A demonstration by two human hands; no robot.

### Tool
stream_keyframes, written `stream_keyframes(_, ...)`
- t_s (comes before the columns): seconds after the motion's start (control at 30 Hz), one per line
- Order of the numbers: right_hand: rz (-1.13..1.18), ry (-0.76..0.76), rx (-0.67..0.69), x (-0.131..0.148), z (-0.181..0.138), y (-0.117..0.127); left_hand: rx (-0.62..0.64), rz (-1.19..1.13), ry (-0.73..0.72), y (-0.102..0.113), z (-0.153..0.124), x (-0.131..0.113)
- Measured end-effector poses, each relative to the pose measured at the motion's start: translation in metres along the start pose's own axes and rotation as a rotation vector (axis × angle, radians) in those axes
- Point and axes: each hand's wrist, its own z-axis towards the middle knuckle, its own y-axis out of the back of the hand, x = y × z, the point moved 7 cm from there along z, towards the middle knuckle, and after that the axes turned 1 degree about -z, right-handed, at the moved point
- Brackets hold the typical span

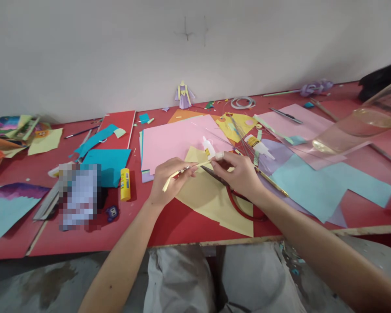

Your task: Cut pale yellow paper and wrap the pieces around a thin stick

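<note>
Between my two hands stretches a narrow pale yellow paper strip (202, 164). My left hand (171, 177) is closed round it, and one end of the strip sticks out below the fingers. The fingertips of my right hand (236, 171) pinch its other end. Under my right hand lie scissors (237, 208) with red handles and dark blades. A sheet of yellow paper (203, 200) is beneath both hands on the red table (169, 230). Just behind the fingers is a small white glue bottle (208, 147).
A yellow glue stick (125, 184) stands left of my hands. Pink paper sheets (172, 141) lie behind them, light blue paper (313, 187) to the right. A clear bottle (361, 119) leans in at the right. A small paper dress figure (184, 95) stands near the wall.
</note>
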Motion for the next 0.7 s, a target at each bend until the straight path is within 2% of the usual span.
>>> stream_keyframes(0.33, -0.107, 0.05, -0.051, 0.006, -0.002, 0.002, 0.029, 0.209, -0.326, -0.007, -0.009, -0.013)
stream_keyframes(0.43, -0.121, 0.055, -0.054, 0.006, -0.003, 0.001, 0.016, 0.221, -0.332, -0.007, -0.008, -0.013)
stream_keyframes(0.7, -0.067, 0.012, -0.038, -0.003, -0.002, 0.001, -0.012, 0.106, -0.228, -0.001, -0.005, -0.005)
